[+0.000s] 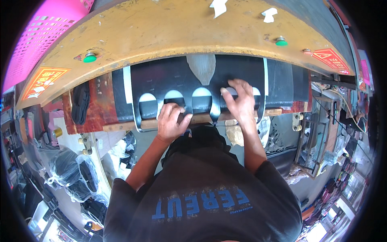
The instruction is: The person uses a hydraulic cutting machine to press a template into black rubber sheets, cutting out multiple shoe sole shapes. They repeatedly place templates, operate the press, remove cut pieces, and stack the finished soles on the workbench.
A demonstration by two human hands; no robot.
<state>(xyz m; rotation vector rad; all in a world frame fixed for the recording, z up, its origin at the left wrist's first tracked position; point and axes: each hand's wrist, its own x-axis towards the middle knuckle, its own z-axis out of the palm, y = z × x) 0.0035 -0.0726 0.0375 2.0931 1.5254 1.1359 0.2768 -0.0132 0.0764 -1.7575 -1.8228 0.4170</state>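
Note:
A shiny black sheet (161, 76) with a row of rounded cut-outs lies under the yellow press head, its narrow strips reaching toward me. White and dark surfaces show through the cut-outs. My left hand (173, 121) is at the sheet's near edge, fingers curled and thumb close to them, closed on a strip between two cut-outs. My right hand (240, 101) lies over the sheet further right, fingers spread and thumb apart, beside a cut-out. Between the hands, farther in, a grey wooden-looking piece with a rounded tip (201, 68) rests on the sheet, its far end hidden beneath the press.
The yellow press head (181, 30) with green buttons (90, 57) spans the far side. A wooden bar (121, 126) runs along the near table edge. Black strips (81, 103) lie left. A pink basket (48, 32) stands far left; plastic-wrapped bundles (66, 169) are lower left.

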